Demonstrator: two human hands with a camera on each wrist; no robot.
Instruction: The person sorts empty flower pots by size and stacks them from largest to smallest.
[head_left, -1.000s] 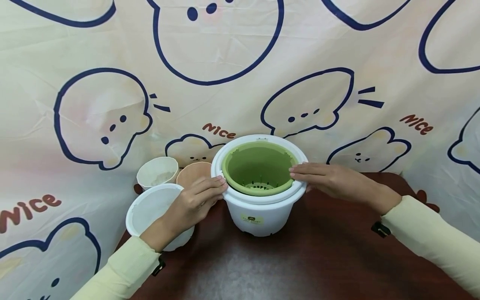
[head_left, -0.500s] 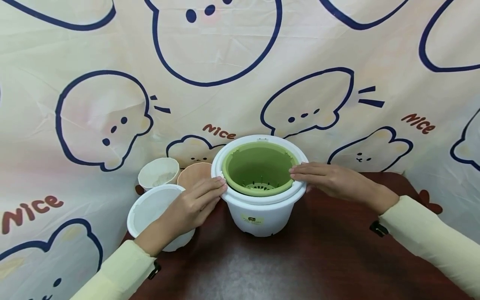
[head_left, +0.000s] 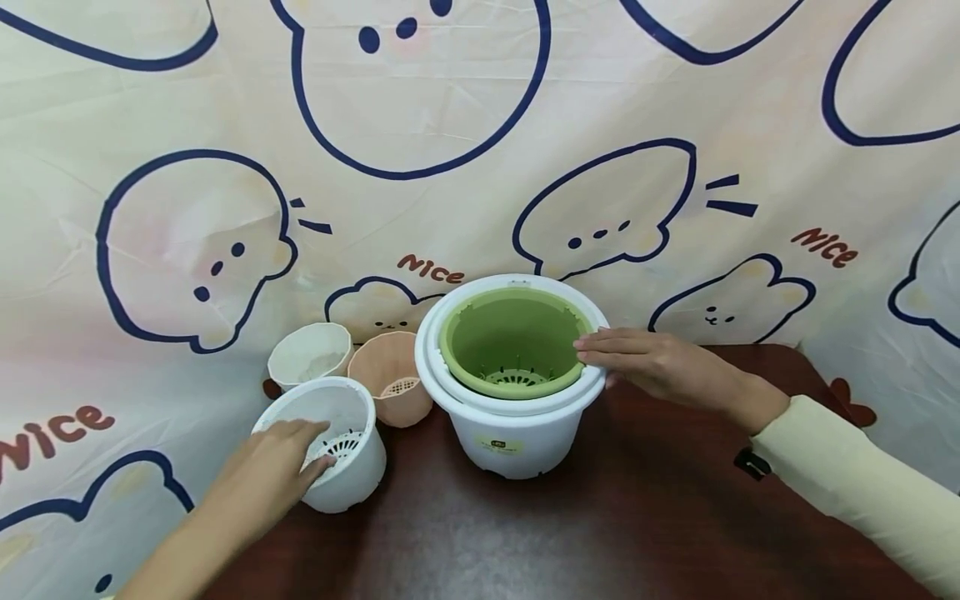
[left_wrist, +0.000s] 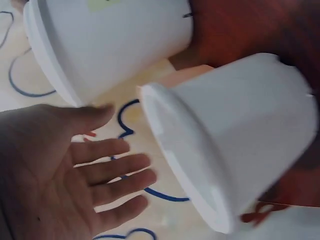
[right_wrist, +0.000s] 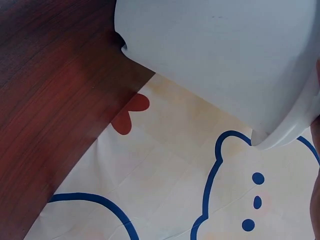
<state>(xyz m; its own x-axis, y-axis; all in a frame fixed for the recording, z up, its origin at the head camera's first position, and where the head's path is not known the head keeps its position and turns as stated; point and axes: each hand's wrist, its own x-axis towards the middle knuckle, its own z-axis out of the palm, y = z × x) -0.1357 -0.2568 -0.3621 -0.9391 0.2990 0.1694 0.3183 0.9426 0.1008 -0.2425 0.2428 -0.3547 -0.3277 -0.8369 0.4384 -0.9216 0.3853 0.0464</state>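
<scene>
At the near left, the left hand (head_left: 272,468), the nearer of the 2, was held empty and loosely spread at the upright small white pot's mouth (head_left: 326,403), while the right hand (head_left: 663,367), well apart, was rested straight-fingered on the large white pot (head_left: 543,437).

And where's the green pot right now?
In the head view, the green pot sits inside the large white pot, to the right of the peach pot, with the right hand at its right-hand edge.

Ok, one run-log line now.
left hand: open near small white pot | right hand: touching large white pot | green pot: nested inside
</scene>
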